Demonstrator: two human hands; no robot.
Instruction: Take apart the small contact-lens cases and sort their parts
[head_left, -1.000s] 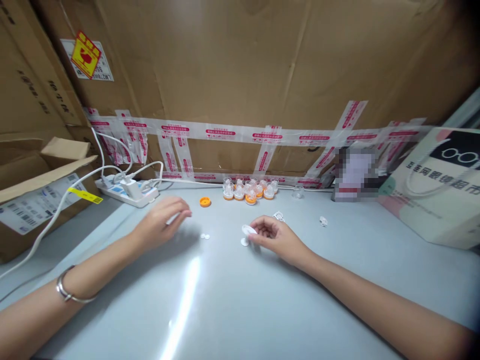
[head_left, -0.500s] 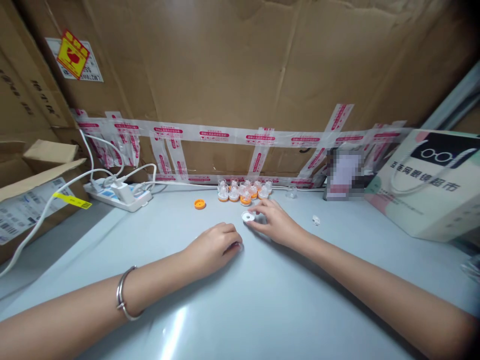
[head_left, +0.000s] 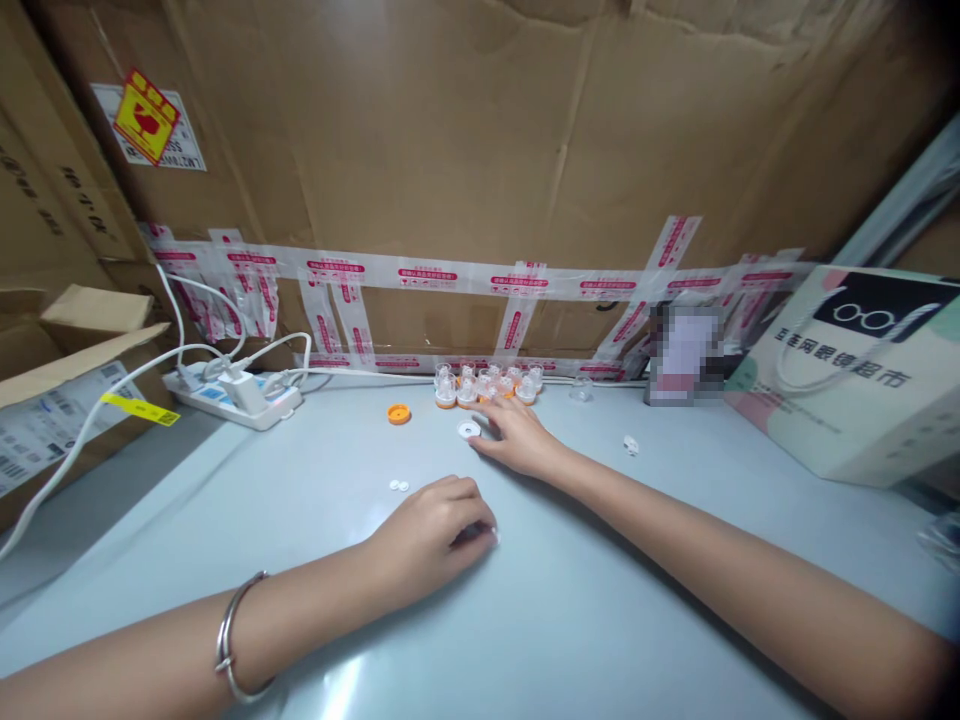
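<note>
From where I stand, the left hand (head_left: pixel 435 530), low in the middle of the frame, has its fingertips pinched on a small pale piece (head_left: pixel 495 537), mostly hidden; so fine a grip probably suits something that tiny. The right hand (head_left: pixel 517 435), at centre, spreads thumb and fingers about a white disc (head_left: pixel 466 430); whether it's gripped or let go, I can't tell. The clear-topped containers (head_left: pixel 445 390) crowd just behind, perhaps bunched to free the near table (head_left: pixel 600 600), with an orange cap (head_left: pixel 399 414) left of centre, within easy reach
</note>
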